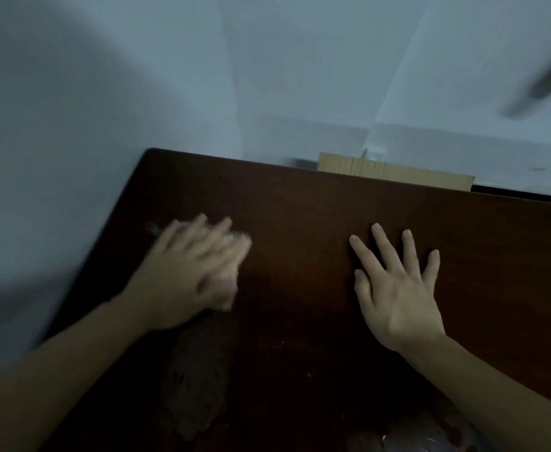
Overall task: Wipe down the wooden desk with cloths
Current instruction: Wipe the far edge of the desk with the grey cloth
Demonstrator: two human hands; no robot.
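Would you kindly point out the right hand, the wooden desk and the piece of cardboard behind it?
right hand (401,298): head view, on the back of the hand.
wooden desk (300,216): head view, on bare top between the hands.
cardboard (395,172): head view, on its visible face.

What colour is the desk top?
Dark reddish brown, wood-toned; the desk shows best, and only, in the head view.

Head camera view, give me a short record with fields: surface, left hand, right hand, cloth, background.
surface: dark wooden desk, smudged near the front edge
left hand: motion-blurred, fingers extended over the desk
right hand: flat on the desk, fingers spread
cloth: only a pale blurred bit at the left fingertips; uncertain
background: cardboard behind the desk's far edge
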